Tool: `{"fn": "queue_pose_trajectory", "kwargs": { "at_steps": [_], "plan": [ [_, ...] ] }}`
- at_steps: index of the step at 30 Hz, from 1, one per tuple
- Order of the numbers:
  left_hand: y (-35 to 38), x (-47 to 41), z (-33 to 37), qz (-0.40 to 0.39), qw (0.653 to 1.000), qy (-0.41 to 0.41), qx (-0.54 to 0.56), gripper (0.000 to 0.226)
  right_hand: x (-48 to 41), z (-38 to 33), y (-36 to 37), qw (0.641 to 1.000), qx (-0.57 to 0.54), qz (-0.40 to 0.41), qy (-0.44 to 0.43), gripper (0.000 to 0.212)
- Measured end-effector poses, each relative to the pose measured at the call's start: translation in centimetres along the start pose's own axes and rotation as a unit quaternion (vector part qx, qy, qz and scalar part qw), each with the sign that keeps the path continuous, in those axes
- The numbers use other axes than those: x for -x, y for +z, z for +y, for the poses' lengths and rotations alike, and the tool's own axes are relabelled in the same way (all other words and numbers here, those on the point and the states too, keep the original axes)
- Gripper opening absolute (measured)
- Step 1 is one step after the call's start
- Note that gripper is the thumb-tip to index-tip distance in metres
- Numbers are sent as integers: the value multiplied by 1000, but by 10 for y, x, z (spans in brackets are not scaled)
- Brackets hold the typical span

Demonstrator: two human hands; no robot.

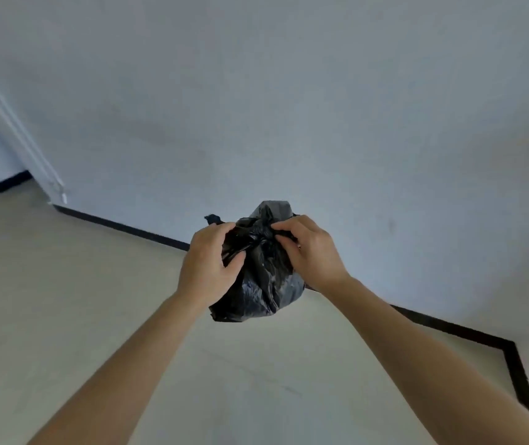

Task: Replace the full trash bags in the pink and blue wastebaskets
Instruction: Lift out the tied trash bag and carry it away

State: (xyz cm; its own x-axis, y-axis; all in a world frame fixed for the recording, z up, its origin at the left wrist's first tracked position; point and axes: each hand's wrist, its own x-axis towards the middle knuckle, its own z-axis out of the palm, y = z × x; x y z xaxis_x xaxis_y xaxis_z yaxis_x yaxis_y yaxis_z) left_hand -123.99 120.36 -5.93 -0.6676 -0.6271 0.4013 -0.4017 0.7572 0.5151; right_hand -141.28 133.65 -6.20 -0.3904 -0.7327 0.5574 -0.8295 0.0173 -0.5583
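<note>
My left hand (207, 263) and right hand (308, 252) gripping a black bag (261, 281) at frame centre, pale wall (288, 107) above, beige floor (64, 300) below, black baseboard (449, 329) between, white door edge (15, 123) upper left

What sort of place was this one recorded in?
Probably a bare indoor room or corridor: plain pale wall, light smooth floor, black baseboard between them. The black trash bag suggests housekeeping.

A big pale gray wall (288, 107) fills the top. A light floor (48, 300) lies below it. A thin black strip (121, 224) runs where they meet. White trim (15, 123) slants down the wall's corner at the left.
</note>
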Motion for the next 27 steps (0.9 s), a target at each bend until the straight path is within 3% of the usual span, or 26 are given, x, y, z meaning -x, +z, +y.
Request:
{"fn": "queue_pose_trajectory", "kwargs": {
  "at_steps": [7, 13, 22, 27],
  "plan": [
    [-155, 46, -199, 84, 977, -140, -134, 46, -106, -150, 221, 976, -96, -114, -158, 23],
    [-251, 72, -329, 134, 946, -249, -158, 28, -160, -245, 367, 939, -149, -209, -231, 24],
    [-313, 0, -490, 178, 912, -310, -199, 15, -279, -289, 546, 911, -169, -285, -247, 31],
    [-368, -64, -582, 198, 891, -338, -227, 15, -376, -319, 653, 871, -154, -376, -275, 62]
  ]
}}
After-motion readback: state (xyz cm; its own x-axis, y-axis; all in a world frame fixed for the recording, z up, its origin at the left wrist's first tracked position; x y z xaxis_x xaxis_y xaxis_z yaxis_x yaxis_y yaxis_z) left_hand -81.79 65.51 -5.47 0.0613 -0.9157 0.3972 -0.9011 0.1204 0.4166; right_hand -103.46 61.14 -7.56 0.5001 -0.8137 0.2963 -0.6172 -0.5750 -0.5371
